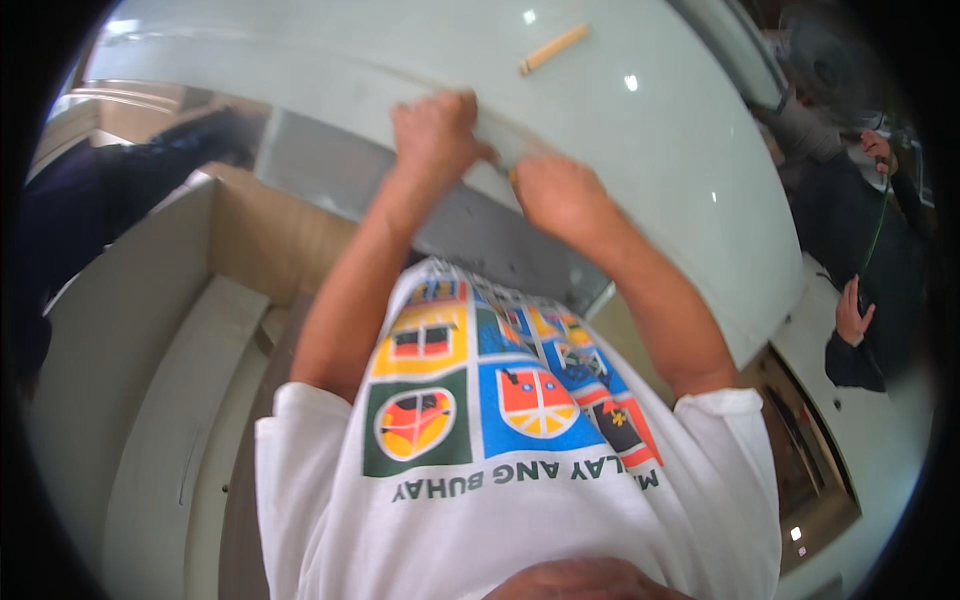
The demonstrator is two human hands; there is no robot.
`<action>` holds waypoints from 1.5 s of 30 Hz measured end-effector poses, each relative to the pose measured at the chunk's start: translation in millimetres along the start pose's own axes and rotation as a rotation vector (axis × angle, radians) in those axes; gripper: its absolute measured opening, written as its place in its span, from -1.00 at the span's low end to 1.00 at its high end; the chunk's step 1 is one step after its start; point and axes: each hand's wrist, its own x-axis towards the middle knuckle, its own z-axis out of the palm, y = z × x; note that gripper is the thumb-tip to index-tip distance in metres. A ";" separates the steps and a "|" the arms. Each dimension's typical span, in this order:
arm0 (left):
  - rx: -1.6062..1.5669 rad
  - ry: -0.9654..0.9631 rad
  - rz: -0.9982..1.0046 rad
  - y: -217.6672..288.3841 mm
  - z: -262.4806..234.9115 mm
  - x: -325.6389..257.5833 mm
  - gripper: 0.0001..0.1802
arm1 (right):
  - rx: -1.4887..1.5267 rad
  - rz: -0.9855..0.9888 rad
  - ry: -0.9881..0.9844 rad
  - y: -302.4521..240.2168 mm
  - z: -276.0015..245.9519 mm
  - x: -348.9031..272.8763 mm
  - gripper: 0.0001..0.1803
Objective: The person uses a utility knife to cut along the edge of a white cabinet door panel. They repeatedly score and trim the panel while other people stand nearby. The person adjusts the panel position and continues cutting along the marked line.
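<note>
Head view, looking down over the wearer's chest.

Left hand (435,135): closed in a fist on the near edge of a pale glass panel (640,150), knuckles up, fingers curled over the edge strip. Grip looks firm.

Right hand (560,195): also closed, just beside the left, at the same edge of the panel. A small yellowish tip shows between the two hands at the edge; too small and blurred to say what it is, or whether the right hand holds it. Cannot tell beyond that.

Panel: large, glossy, light grey-green, spans the upper frame, ceiling lights reflected on it. Near edge runs under both hands.

Wooden stick (553,48): short, tan, lying flat on the panel, well apart from both hands, twd the far side.

Wearer's T-shirt (500,440): white w/ coloured square print, fills the lower frame.

Left of frame: pale boxy cabinet (150,330), open top. Right of frame: another person (860,270) in dark clothing, one hand low, one raised; not touching the panel.
</note>
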 end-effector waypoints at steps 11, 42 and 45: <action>0.002 -0.023 0.001 7.4 32.6 -10.6 -0.35 | 0.005 0.131 -0.149 1.9 30.2 -6.0 -0.74; -0.012 -0.033 0.001 22.2 27.7 -10.5 -0.42 | 0.108 0.187 -0.141 38.2 -39.8 -74.3 -0.64; -0.013 -0.036 -0.013 26.8 28.3 -7.8 -0.42 | 0.295 0.336 -0.107 26.6 -8.7 -73.9 -0.65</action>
